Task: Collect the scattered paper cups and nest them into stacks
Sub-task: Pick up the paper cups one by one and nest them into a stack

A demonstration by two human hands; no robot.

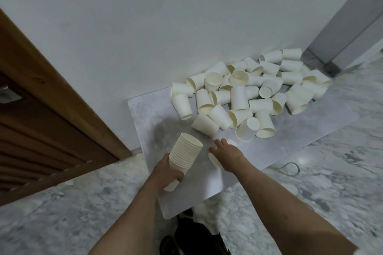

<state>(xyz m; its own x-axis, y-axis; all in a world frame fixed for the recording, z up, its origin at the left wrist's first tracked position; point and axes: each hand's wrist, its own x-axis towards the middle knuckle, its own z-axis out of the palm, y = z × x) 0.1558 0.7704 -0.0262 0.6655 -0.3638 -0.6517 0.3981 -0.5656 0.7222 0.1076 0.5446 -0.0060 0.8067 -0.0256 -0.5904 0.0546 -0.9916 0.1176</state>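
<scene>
My left hand [169,173] grips a tilted stack of nested cream paper cups [185,152], its open end pointing up and away. My right hand [227,154] is just to the right of the stack and holds a single cup [214,160], which shows below the palm and past the fingers; most of it is hidden by the hand. A big heap of loose cups [244,97] lies on its sides against the white wall, on a grey mat [153,118]. The nearest loose cup [205,125] lies just beyond my right fingers.
A brown wooden door frame [62,93] runs along the left. A grey post [350,27] stands at the back right. The marble floor [331,182] surrounds the mat, with a thin wire loop [290,168] on it at the right. Dark footwear [194,236] shows at the bottom.
</scene>
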